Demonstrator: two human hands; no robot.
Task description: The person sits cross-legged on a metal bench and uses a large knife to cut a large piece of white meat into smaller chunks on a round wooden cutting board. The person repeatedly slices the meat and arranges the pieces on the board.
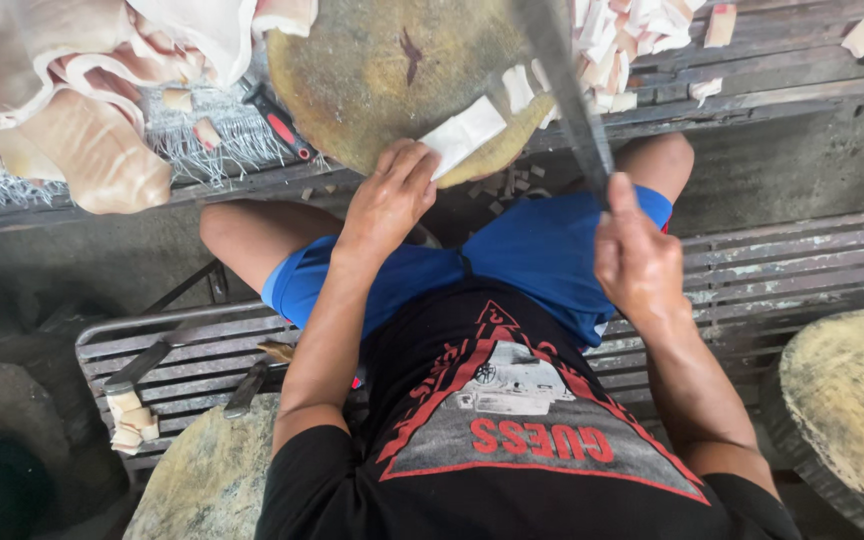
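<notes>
My left hand (392, 195) lies flat on a white strip (462, 135) of pork skin, fingers together and pressing down, not clenched around anything. The strip sits at the near edge of the round chopping block (372, 80), close to my body so I can reach it without leaning. I pin it there because the skin is slick and would slide under a blade otherwise.

My right hand (637, 260) is closed tight on the handle of the knife (567, 95), thumb laid along the top to steady it. The long blade is raised, angled up and away over the block's right side, clear of the strip and my left fingers (well apart from them, which is how I like it).

Cut white pieces (622, 45) are piled at the far right of the block, pushed out of the way so the near edge stays free for work. Big uncut slabs (82, 110) of skin and fat hang over the metal rack on the left, near the block, just within reach. A red-handled tool (280, 122) lies between the slabs and the block.

I sit on a slatted bench (772, 265), knees spread so the block stands between them. Another knife (147, 362) rests on the bench behind my left arm, near a second block (207, 480), and a third block (847, 400) stands at my right.
</notes>
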